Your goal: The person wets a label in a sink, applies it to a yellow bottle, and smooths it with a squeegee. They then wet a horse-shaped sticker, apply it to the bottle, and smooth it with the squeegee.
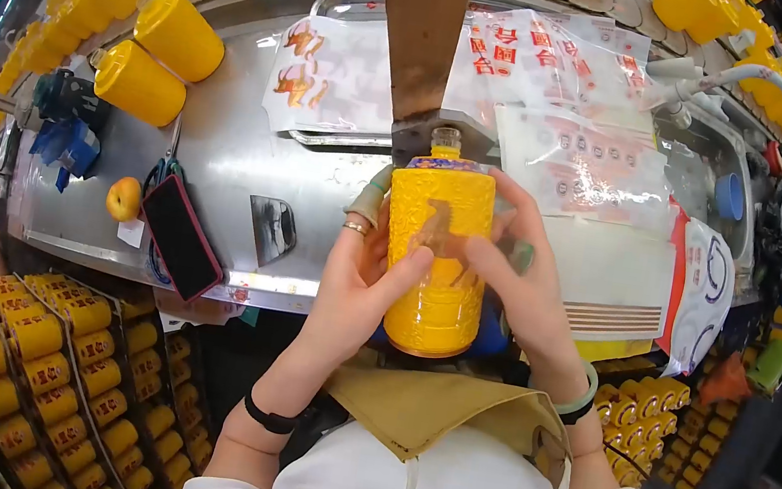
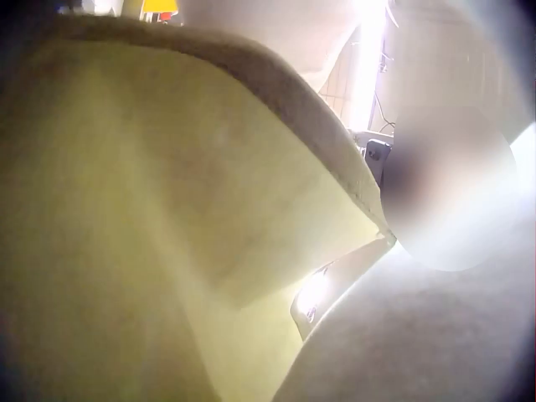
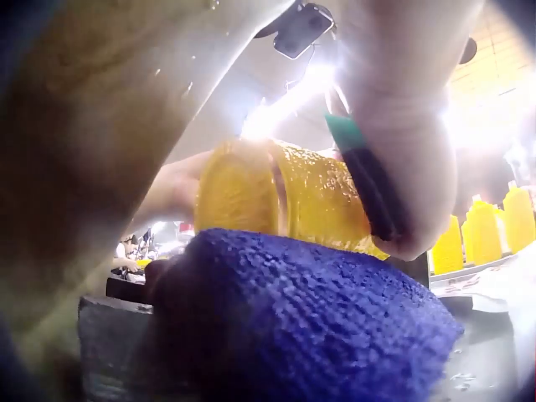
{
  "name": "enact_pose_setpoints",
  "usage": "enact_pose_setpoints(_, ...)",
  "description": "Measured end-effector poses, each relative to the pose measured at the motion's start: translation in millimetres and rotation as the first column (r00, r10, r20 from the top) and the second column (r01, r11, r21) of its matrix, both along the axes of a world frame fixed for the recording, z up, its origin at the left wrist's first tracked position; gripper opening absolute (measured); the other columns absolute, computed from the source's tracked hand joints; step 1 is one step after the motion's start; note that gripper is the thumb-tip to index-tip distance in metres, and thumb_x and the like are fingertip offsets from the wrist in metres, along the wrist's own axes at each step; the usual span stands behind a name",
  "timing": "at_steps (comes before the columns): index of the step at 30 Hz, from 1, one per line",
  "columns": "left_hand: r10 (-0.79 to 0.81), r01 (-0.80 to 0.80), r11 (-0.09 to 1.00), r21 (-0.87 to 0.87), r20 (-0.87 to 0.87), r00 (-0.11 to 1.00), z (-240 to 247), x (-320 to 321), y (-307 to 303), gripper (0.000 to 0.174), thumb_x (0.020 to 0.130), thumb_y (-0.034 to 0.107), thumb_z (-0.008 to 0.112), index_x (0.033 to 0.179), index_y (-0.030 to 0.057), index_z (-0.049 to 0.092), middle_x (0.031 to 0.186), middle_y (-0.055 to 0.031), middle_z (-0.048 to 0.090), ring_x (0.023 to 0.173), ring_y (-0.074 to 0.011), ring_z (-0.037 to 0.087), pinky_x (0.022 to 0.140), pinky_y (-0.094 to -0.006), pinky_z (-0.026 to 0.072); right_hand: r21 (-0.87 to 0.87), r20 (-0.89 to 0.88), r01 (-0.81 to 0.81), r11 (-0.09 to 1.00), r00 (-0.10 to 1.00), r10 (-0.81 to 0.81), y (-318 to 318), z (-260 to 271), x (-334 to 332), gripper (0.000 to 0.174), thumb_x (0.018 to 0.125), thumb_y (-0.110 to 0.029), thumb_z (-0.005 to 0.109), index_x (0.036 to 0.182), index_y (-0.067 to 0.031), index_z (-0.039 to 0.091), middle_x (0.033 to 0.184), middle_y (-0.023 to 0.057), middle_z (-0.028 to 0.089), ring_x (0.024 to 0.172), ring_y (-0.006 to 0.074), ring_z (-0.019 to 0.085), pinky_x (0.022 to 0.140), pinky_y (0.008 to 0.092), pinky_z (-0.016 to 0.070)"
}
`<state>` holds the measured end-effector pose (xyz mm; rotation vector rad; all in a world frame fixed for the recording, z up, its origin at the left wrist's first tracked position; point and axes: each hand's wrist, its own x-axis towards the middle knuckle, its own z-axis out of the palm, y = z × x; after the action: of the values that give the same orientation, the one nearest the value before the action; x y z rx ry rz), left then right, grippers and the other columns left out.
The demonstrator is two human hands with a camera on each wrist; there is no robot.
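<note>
A yellow embossed bottle [image 1: 430, 311] with a clear neck lies in front of me, neck pointing away. On its upper face is a brown horse decal [image 1: 436, 226]. My left hand [image 1: 356, 275] grips the bottle's left side, thumb on its face beside the decal; a wrap covers one finger. My right hand [image 1: 524, 265] holds the right side, its thumb at the decal's right edge. A dark strip with a green end [image 3: 373, 180] shows at the right hand. Under the bottle lies a blue towel [image 3: 318, 318]. Cloth fills most of the left wrist view, hiding the left hand there.
A metal post [image 1: 432, 38] rises beyond the bottle's neck. Printed decal sheets [image 1: 565, 159] cover the right worktop. To the left are a phone [image 1: 182, 239], scissors [image 1: 171, 146], an apple [image 1: 124, 200] and yellow bottles [image 1: 140, 84]. Crated yellow bottles [image 1: 42, 344] stand below left.
</note>
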<state>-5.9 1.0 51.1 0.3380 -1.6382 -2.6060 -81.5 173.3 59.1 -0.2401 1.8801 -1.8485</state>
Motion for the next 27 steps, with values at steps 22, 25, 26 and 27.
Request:
enact_pose_setpoints(22,0.01,-0.01,1.0,0.024,-0.031,0.999,0,1,3,0.083,0.097,0.002,0.067,0.163,0.0016,0.016,0.16,-0.0146,0.036,0.149,-0.0254,0.037,0.123,-0.0414,0.0299,-0.13,0.086,0.013,0.991,0.996,-0.002,4,-11,-1,0.069,0.098,-0.01,0.072,0.158,-0.0061,0.036,0.092,-0.0025,0.052,0.083,0.0064,0.052,0.078,0.0224,0.0435)
enact_pose_setpoints(25,0.013,-0.012,0.999,0.03,-0.022,1.0,0,2,3,0.082,0.097,0.002,0.067,0.163,0.0017,0.017,0.16,-0.0145,0.036,0.149,-0.0255,0.037,0.123,-0.0412,0.0305,-0.146,0.091,0.021,0.989,0.996,-0.008,4,-13,-1,0.069,0.098,-0.01,0.072,0.157,-0.0059,0.036,0.091,-0.0027,0.052,0.084,0.0063,0.052,0.078,0.0229,0.0434)
enact_pose_setpoints(26,0.012,-0.012,0.999,0.03,-0.022,1.0,0,2,3,0.082,0.097,0.003,0.066,0.163,0.0018,0.017,0.16,-0.0144,0.036,0.149,-0.0255,0.038,0.123,-0.0412,0.0308,-0.144,0.083,0.017,0.989,0.997,-0.005,4,-13,-1,0.069,0.098,-0.01,0.072,0.157,-0.0058,0.036,0.091,-0.0027,0.051,0.084,0.0064,0.052,0.078,0.023,0.0433)
enact_pose_setpoints(27,0.012,-0.011,0.999,0.03,-0.021,1.0,0,2,3,0.082,0.097,0.003,0.066,0.163,0.0018,0.017,0.16,-0.0144,0.036,0.149,-0.0255,0.038,0.123,-0.0412,0.0308,-0.142,0.075,0.013,0.99,0.997,-0.003,4,-13,-1,0.069,0.098,-0.011,0.072,0.157,-0.0058,0.036,0.092,-0.0027,0.051,0.084,0.0065,0.052,0.078,0.0232,0.0433)
